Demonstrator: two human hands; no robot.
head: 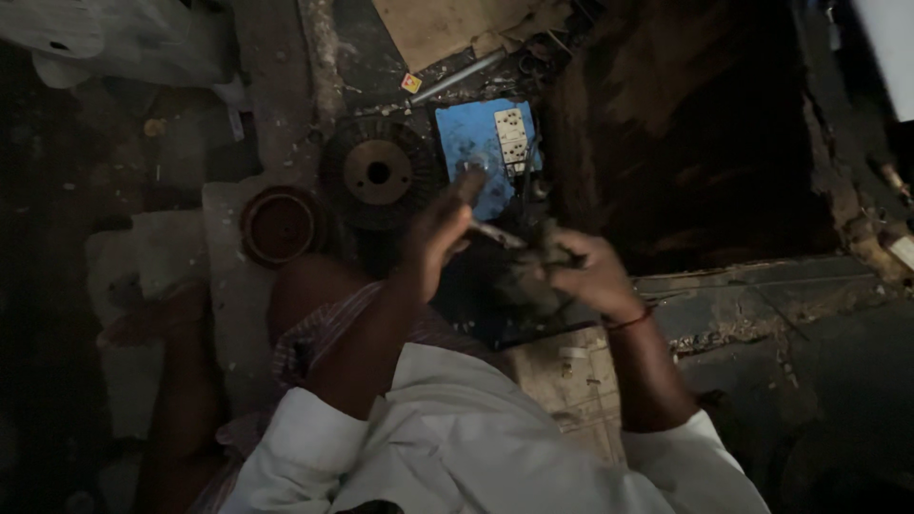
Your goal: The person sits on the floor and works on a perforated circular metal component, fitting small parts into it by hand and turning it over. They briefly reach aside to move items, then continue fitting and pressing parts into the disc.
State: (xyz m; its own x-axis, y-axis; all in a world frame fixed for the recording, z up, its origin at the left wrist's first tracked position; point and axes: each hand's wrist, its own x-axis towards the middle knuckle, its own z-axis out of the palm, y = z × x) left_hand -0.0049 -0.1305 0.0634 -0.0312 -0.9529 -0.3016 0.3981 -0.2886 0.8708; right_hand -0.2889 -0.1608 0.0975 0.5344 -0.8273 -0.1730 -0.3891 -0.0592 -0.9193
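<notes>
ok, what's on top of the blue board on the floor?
A white socket block sits on the blue board near its right edge. The left hand covers the board's lower part, so anything there is hidden. The scene is too dark to tell more.

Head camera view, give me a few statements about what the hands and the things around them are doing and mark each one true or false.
1. The left hand holds a thin metal tool. True.
2. The right hand is empty and rests flat on the floor. False: it grips a dark grimy part, raised in front of the person.
3. A blue board with a white socket plate lies beyond the hands. True.
4. The round toothed disc lies right of the blue board. False: it lies left of it.
5. A red thread circles the right wrist. True.
</notes>
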